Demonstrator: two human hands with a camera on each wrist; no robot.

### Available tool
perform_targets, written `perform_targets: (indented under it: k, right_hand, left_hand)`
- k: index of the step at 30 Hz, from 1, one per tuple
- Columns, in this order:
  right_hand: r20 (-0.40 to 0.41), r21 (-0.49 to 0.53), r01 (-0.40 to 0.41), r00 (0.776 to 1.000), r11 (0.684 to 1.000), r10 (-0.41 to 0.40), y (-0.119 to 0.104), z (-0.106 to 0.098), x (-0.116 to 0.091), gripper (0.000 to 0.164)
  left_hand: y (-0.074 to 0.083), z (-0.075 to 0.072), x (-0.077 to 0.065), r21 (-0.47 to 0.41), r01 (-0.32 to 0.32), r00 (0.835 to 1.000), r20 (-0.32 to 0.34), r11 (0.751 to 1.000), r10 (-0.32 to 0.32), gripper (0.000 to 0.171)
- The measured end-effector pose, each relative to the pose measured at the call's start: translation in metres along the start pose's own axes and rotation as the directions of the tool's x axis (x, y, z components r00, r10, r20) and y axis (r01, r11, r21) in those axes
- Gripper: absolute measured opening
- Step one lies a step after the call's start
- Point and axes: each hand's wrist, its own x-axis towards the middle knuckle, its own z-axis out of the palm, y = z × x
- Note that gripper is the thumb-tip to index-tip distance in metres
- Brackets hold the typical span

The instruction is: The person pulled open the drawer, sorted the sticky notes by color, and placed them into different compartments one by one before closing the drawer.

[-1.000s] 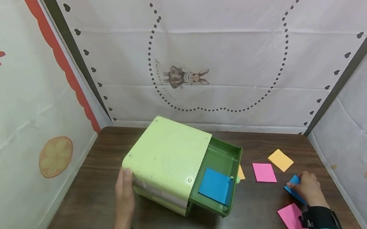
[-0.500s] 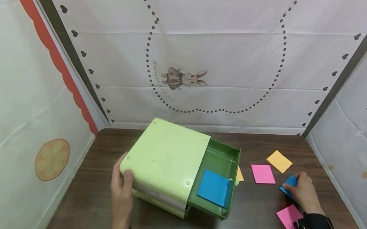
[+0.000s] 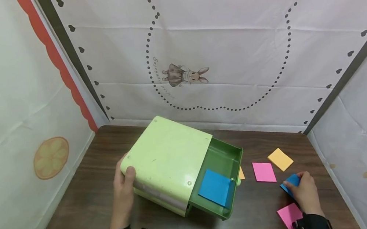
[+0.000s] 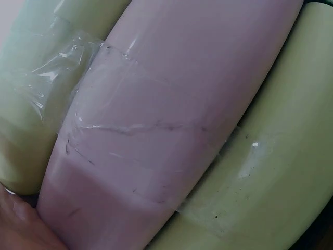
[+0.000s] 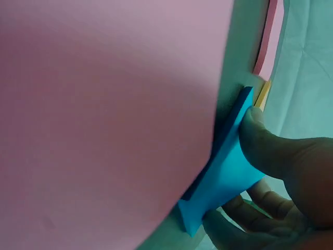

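Note:
A light-green drawer box (image 3: 169,156) stands on the brown table, its dark-green drawer (image 3: 222,155) pulled out on the right side. In the drawer lies a blue sticky note pad (image 3: 213,186). My left hand (image 3: 122,194) grips the box's left corner, thumb on the near side, other fingers partly hidden behind it. Clear tape (image 4: 57,73) crosses that side's pinkish panel (image 4: 171,88) in the left wrist view. At the right, my right hand (image 3: 305,193) pinches another blue sticky note pad (image 5: 229,172) between thumb and fingers, its edge tilted.
Left of the right hand lies a pink pad (image 3: 264,172), with a yellow pad (image 3: 280,159) behind it. A second pink pad (image 3: 290,216) is beside the right wrist. Part of another yellow pad (image 3: 241,174) shows behind the drawer. White printed cloth walls (image 3: 231,62) enclose the table.
My right hand has shifted slightly left and tilted the blue pad in its pinch. My left hand has closed further around the box's corner. The box and drawer have stayed put.

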Motion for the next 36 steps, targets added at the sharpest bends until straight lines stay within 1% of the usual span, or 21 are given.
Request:
perform_targets:
  k: [4,6,8,11,12,15,17,18,21,23,25,26,28,30,33,36]
  right_hand:
    - [-0.077,-0.018,-0.024,0.997,1.0,0.023,-0.006,-0.001,-0.003,0.045]
    - [-0.095,0.011,-0.043,0.995,0.999,0.044,-0.011,-0.003,-0.008,0.04]
    - [-0.117,0.054,-0.044,0.992,0.998,0.05,-0.02,-0.006,-0.015,0.037]
    - [-0.193,0.136,-0.004,0.981,0.991,0.031,-0.038,-0.013,-0.029,0.038]
    - [-0.232,0.159,0.023,0.973,0.987,0.014,-0.044,-0.015,-0.035,0.038]
    - [-0.345,0.232,0.115,0.938,0.966,-0.029,-0.063,-0.016,-0.053,0.038]
    - [-0.379,0.296,0.177,0.924,0.939,-0.054,-0.075,-0.015,-0.064,0.039]
    - [-0.382,0.331,0.204,0.922,0.921,-0.067,-0.08,-0.014,-0.069,0.039]
    - [-0.348,0.432,0.247,0.933,0.867,-0.092,-0.096,-0.012,-0.084,0.04]
    - [-0.337,0.484,0.258,0.937,0.836,-0.094,-0.105,-0.011,-0.093,0.043]
    - [-0.339,0.547,0.268,0.937,0.793,-0.083,-0.115,-0.011,-0.101,0.046]
    - [-0.35,0.573,0.277,0.934,0.772,-0.075,-0.119,-0.01,-0.104,0.046]
    - [-0.362,0.634,0.303,0.929,0.711,-0.072,-0.128,-0.009,-0.111,0.047]
    - [-0.358,0.684,0.318,0.931,0.657,-0.078,-0.136,-0.008,-0.118,0.047]
    - [-0.324,0.73,0.304,0.942,0.613,-0.081,-0.144,-0.005,-0.125,0.049]
    - [-0.307,0.754,0.28,0.95,0.594,-0.058,-0.149,-0.003,-0.131,0.048]
  left_hand:
    - [-0.001,0.002,0.001,-0.011,-0.004,1.0,0.0,1.0,0.004,0.048]
    - [-0.001,0.002,0.001,-0.007,-0.005,1.0,0.003,1.0,0.005,0.048]
    - [0.0,0.002,0.001,0.002,0.002,1.0,0.006,1.0,-0.002,0.048]
    - [0.001,0.002,0.001,0.017,0.018,1.0,0.013,1.0,-0.019,0.048]
    - [0.001,0.002,0.001,0.018,0.022,1.0,0.015,1.0,-0.022,0.048]
    - [0.0,0.001,0.001,0.022,0.022,1.0,0.016,1.0,-0.023,0.048]
    - [0.0,0.0,0.001,0.01,0.016,1.0,0.024,1.0,-0.016,0.048]
    - [0.0,-0.001,0.001,0.003,0.013,1.0,0.029,1.0,-0.013,0.048]
    - [-0.001,-0.002,0.0,-0.007,0.019,0.999,0.033,1.0,-0.019,0.048]
    - [0.0,-0.003,0.0,0.003,0.03,0.999,0.035,1.0,-0.03,0.049]
    - [-0.001,-0.003,0.001,0.009,0.035,0.999,0.04,0.999,-0.035,0.049]
    - [0.0,-0.004,0.001,0.013,0.038,0.998,0.044,0.999,-0.038,0.05]
    - [0.0,-0.004,0.001,0.009,0.031,0.998,0.054,0.999,-0.032,0.05]
    - [-0.001,-0.005,0.001,-0.002,0.026,0.998,0.062,1.0,-0.026,0.05]
    - [-0.001,-0.006,0.0,-0.001,0.033,0.998,0.061,0.999,-0.033,0.05]
    - [-0.001,-0.006,-0.001,0.003,0.043,0.998,0.052,0.999,-0.043,0.051]
